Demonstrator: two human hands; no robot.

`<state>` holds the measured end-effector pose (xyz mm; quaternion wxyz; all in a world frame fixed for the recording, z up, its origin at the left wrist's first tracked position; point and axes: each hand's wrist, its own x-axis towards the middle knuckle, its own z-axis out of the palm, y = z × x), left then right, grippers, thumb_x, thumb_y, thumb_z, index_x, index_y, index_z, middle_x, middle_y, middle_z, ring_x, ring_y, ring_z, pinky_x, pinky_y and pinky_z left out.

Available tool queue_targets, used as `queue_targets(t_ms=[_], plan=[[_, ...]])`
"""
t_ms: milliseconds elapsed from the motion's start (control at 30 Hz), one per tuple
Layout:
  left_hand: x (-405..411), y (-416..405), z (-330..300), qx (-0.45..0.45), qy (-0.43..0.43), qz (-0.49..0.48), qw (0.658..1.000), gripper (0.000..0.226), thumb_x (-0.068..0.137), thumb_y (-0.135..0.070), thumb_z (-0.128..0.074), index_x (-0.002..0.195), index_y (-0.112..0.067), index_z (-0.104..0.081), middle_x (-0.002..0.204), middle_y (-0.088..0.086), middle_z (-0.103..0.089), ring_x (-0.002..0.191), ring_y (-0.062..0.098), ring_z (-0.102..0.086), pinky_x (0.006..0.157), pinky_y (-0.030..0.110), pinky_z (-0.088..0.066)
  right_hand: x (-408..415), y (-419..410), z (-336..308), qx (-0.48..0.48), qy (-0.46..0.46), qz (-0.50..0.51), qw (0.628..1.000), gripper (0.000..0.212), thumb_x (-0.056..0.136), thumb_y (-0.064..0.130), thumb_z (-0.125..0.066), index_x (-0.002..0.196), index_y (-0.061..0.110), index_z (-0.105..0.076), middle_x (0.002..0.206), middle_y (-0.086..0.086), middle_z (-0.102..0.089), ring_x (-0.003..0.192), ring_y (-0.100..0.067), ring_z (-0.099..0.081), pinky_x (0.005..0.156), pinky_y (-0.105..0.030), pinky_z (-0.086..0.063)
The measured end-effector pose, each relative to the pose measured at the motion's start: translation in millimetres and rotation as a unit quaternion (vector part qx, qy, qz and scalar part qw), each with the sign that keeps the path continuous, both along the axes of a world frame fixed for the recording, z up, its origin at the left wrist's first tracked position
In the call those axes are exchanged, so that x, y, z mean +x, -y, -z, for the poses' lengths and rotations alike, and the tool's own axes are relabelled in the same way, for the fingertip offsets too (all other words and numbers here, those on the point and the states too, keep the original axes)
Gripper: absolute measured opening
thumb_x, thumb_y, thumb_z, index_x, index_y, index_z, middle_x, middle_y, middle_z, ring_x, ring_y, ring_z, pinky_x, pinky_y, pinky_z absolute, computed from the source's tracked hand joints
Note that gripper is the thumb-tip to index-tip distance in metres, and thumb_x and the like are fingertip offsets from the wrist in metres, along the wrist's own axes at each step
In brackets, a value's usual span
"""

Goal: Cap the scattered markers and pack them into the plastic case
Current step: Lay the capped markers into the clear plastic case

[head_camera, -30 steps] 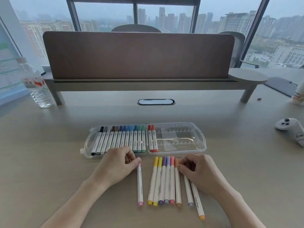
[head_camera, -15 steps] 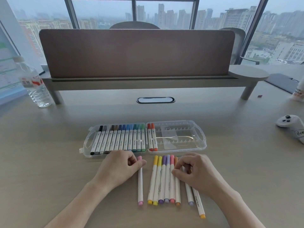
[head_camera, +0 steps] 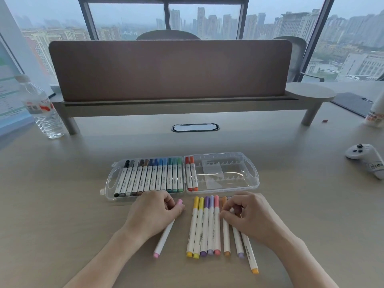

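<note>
Nearest me, my left hand pinches the pink marker near its cap end, fingers curled round it, so the marker slants with its tail resting on the tabletop. My right hand sits just beside it, fingertips curled and pinching at the tops of the orange and pale purple markers; exactly which one they hold I cannot tell. Between the hands lies the row of loose markers, all capped as far as I can see, side by side. Just beyond, touching nothing, the plastic case lies open: its left half is full, its right half holds only two red-orange markers against the hinge. To do this step well, I would lift the pink one level, carry it over the near rim and press it into the next free notch beside those two, cap end away from me like the rest.
</note>
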<state>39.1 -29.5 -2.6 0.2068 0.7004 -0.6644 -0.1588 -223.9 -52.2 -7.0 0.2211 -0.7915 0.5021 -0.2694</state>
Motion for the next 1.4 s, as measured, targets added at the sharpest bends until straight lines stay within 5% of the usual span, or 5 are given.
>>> queue_targets(t_ms=[467,833,1000,1200,1400], plan=[[-6.7,4.9,2.0,-0.015,-0.027,0.027,0.999,0.025,0.089,-0.04,-0.07,0.069,-0.026,-0.068,0.057,-0.008,-0.065,0.057,-0.004,-0.061,0.055,0.013,-0.049,4.9,-6.1,-4.5,0.017,-0.006,0.009,1.0,0.006,0.079,0.032,-0.077,0.074,0.031,-0.074,0.065,0.016,-0.058,0.062,-0.006,-0.052,0.056,-0.018,-0.045],[-20.4,10.3,-3.7,-0.014,-0.009,-0.008,1.0,0.032,0.091,-0.044,-0.069,0.067,-0.023,-0.067,0.062,-0.005,-0.068,0.058,0.004,-0.064,0.055,0.008,-0.037,27.1,-6.3,-19.0,-0.036,-0.189,0.031,0.981,0.043,0.08,0.056,-0.059,0.071,0.015,-0.068,0.06,0.0,-0.063,0.051,-0.016,-0.05,0.044,-0.014,-0.032],[-15.2,12.0,-4.5,0.02,-0.034,-0.004,0.999,0.031,0.089,-0.053,-0.067,0.074,-0.025,-0.064,0.063,-0.007,-0.069,0.055,0.003,-0.066,0.062,0.015,-0.048,36.9,-8.1,-23.0,0.025,-0.202,0.045,0.978,0.047,0.075,0.052,-0.063,0.055,0.014,-0.045,0.046,0.003,-0.037,0.044,-0.013,-0.03,0.047,-0.026,-0.032],[-8.6,15.9,-11.6,0.001,-0.053,-0.01,0.999,0.032,0.089,-0.051,-0.068,0.075,-0.022,-0.064,0.064,-0.003,-0.069,0.061,0.007,-0.066,0.068,0.023,-0.055,49.8,-13.7,-30.4,0.066,-0.221,0.071,0.97,0.036,0.071,0.032,-0.059,0.053,0.017,-0.032,0.05,0.005,-0.031,0.046,-0.015,-0.028,0.044,-0.024,-0.025],[-10.8,28.7,-22.5,-0.02,-0.073,0.026,0.997,0.026,0.09,-0.045,-0.069,0.077,-0.023,-0.066,0.071,-0.009,-0.067,0.068,0.003,-0.063,0.064,0.017,-0.049,47.3,-11.5,-27.8,0.057,-0.201,0.088,0.974,0.037,0.07,0.032,-0.06,0.051,0.017,-0.032,0.046,0.005,-0.025,0.043,-0.012,-0.022,0.042,-0.022,-0.022]])
